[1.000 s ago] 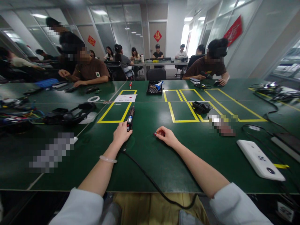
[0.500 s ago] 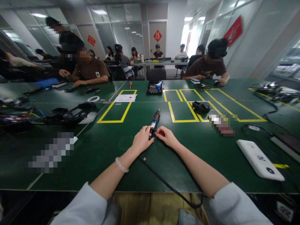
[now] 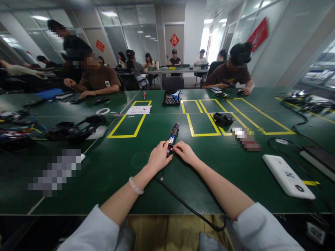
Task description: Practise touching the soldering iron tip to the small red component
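A slim black and silver device (image 3: 173, 135) with a blue band and small red parts lies on the green table, tilted slightly right. My left hand (image 3: 159, 156) is closed round its near end from the left, hiding part of it. At its right side is my right hand (image 3: 185, 152), fingers pinched together by the red parts; whatever is between the fingertips is too small to make out. A black cable (image 3: 183, 202) runs from below my left hand toward the table's front edge.
Yellow tape rectangles, a black tray (image 3: 171, 101), a black part (image 3: 223, 120) and white paper (image 3: 138, 109) are ahead. A white power bank (image 3: 288, 176) lies right; black gear and wires (image 3: 78, 128) left. People sit across the table.
The right fingertips have shifted slightly left, closer against the device. My left hand holds nearly the same place. The whole view has moved a little.
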Demonstrator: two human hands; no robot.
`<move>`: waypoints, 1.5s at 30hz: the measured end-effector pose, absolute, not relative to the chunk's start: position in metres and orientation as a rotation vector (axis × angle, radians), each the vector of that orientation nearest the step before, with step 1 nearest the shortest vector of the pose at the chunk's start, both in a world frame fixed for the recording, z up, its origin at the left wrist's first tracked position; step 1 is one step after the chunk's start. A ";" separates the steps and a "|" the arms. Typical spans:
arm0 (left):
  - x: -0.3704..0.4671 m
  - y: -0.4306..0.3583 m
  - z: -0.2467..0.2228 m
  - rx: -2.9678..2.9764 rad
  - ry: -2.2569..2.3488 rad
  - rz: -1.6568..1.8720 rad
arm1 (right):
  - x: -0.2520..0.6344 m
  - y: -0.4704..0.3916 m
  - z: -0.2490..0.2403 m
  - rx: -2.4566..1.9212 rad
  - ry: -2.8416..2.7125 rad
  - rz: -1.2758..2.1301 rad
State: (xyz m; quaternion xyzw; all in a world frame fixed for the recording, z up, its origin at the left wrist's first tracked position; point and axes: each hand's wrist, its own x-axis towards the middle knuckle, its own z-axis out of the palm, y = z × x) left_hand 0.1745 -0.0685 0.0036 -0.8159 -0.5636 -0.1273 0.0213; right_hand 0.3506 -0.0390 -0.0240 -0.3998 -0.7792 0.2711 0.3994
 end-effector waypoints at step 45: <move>-0.009 -0.010 0.013 -1.680 -2.301 -0.322 | 0.354 -0.041 -0.025 -1.020 -1.927 0.866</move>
